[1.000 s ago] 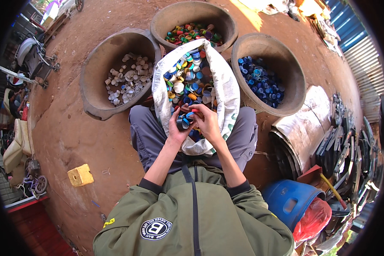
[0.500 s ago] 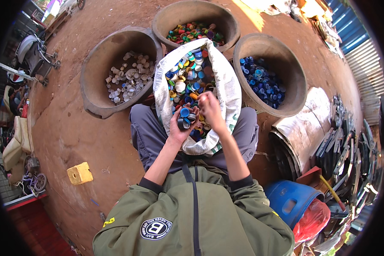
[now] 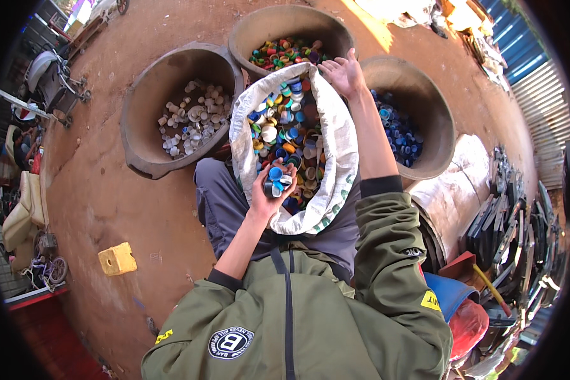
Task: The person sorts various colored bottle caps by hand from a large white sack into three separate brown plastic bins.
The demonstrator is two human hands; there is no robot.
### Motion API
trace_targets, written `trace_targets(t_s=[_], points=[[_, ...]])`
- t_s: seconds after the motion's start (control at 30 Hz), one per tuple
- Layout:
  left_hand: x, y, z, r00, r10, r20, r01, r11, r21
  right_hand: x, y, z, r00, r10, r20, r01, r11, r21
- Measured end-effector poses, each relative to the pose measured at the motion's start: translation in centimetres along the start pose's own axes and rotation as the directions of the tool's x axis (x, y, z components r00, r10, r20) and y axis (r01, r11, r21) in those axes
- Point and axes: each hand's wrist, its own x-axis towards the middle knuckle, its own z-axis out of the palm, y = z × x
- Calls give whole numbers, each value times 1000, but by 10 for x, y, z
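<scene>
Between my knees stands a white woven sack (image 3: pixel 339 136), its mouth wide and full of mixed bottle caps (image 3: pixel 291 136). Over its near left part, my left hand (image 3: pixel 267 192) is cupped around several bottle caps, blue, black and white. My right hand (image 3: pixel 343 74) reaches out past the sack's far right rim, palm up and fingers spread, with nothing seen in it. It is nearest the far tub (image 3: pixel 285 22), which holds mostly red, green and yellow caps. The right tub (image 3: pixel 434 120) has blue caps in it, partly hidden by my right forearm. Whitish caps lie in the left tub (image 3: pixel 145 107).
On the dirt floor to my left sits a yellow block (image 3: pixel 117 259). Folded whitish sheeting (image 3: pixel 453 183) and stacked dark strips (image 3: pixel 503 221) lie to the right, with a blue barrel (image 3: pixel 446 294) close to my right elbow. A stroller (image 3: pixel 47 76) stands far left.
My right hand has swung from above the sack, where its fingers were closed, out to the far right rim, and it is now spread. My left hand stays over the sack with its caps.
</scene>
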Motion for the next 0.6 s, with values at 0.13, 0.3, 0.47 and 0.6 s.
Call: trace_targets(t_s=[0.13,0.3,0.47,0.6], points=[[-2,0,3,999,51,-5,-51,996,72,-65,26,-20,982,-70,178,124,940,-317],[-6,-5,24,995,81,-61,-68,979,191,-188,89,-34,903,-118,413,426,364,-828],[-1,11,-6,997,82,-14,-72,940,333,-239,140,-24,812,-99,576,567,-104,-817],[-9,-1,19,990,116,-85,-75,922,381,-248,154,-20,792,-128,597,545,-294,-786]])
